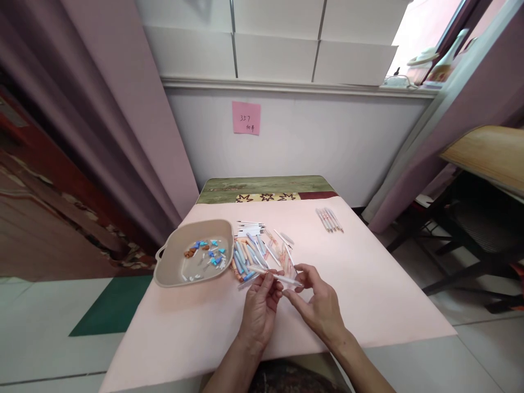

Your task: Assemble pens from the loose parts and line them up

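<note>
Low over the table's near middle, my left hand (pixel 262 300) pinches a slim white pen (pixel 289 280) between thumb and fingers. The pen lies nearly level, its right end tilted slightly down. My right hand (pixel 317 303) curls its thumb and fingers around that right end; the exact contact is small and partly hidden. Just beyond my hands is a loose pile of blue and orange pen barrels (pixel 245 255). Clear pen parts with orange print (pixel 282 248) lie at the pile's right side. Thin white refills with dark tips (pixel 250 228) are bunched behind it.
A beige basin (pixel 170 271) at the left holds small blue, brown and white pieces (pixel 215 256). Several pens (pixel 329 220) lie in a row at the far right of the pink-covered table (pixel 368 305). A wooden-topped chair (pixel 487 153) stands to the right; a wall is behind.
</note>
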{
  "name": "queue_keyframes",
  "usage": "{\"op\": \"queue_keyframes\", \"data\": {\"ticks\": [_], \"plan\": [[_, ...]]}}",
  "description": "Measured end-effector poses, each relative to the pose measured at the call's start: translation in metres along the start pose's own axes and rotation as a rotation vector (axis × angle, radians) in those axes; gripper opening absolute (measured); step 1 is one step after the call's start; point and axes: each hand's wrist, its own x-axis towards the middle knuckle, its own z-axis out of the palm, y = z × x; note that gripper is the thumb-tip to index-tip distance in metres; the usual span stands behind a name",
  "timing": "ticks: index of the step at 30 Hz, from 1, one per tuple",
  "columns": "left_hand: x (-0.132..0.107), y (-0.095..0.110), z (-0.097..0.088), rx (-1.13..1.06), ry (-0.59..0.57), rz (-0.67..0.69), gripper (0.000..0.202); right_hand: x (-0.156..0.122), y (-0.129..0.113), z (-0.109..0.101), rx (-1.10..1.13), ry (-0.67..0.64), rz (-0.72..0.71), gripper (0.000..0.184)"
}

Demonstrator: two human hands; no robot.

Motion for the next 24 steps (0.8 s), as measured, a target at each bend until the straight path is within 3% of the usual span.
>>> {"op": "queue_keyframes", "data": {"ticks": [9, 12, 17, 22, 24], "plan": [[-0.0013, 0.0001, 0.0007, 0.028, -0.011, -0.005, 0.025, -0.0005, -0.0011, 0.0001, -0.043, -0.014, 0.000, 0.026], [-0.0016, -0.0010, 0.0004, 0.039, -0.018, -0.007, 0.024, -0.0010, 0.0004, 0.0007, -0.044, -0.065, 0.039, 0.036], [-0.0013, -0.0034, -0.0001, 0.026, -0.012, -0.016, 0.025, -0.0021, 0.0018, 0.0022, -0.034, -0.009, 0.002, 0.027], [-0.0015, -0.0030, 0.0000, 0.053, -0.011, -0.005, 0.024, -0.0028, 0.0020, 0.0024, -0.094, -0.076, 0.040, 0.035], [-0.0012, -0.0023, -0.0004, 0.045, -0.014, -0.004, 0.024, -0.0026, 0.0022, 0.0023, -0.076, -0.077, 0.040, 0.028]]}}
